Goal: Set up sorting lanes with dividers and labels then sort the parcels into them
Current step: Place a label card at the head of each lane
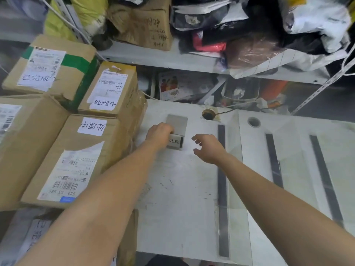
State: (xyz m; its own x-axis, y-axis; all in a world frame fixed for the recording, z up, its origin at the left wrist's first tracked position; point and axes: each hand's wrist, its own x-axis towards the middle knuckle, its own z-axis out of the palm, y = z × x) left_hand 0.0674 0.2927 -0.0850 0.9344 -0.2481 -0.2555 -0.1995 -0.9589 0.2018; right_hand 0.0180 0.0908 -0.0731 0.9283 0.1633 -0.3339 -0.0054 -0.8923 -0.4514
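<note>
My left hand (pixel 158 134) grips a small white label card (pixel 176 141) with black handwriting, held over a grey sheet (pixel 177 121) lying on the white table (pixel 182 189). My right hand (pixel 208 147) hovers just right of the card with fingers relaxed and spread, holding nothing. Three dark divider strips run front to back on the table: one (pixel 222 189) just right of my right hand, two more (pixel 273 160) (pixel 324 179) farther right. Several labelled cardboard parcels are stacked at the left, among them one (pixel 80 160) and another (pixel 113 89) with handwritten white labels.
A metal shelf (pixel 163 56) behind the table holds a brown box (pixel 146 22) and heaps of bagged parcels (pixel 259 25). Two cable holes (pixel 208 114) (pixel 254 122) sit near the table's back edge. Another box (pixel 38 233) lies at the lower left.
</note>
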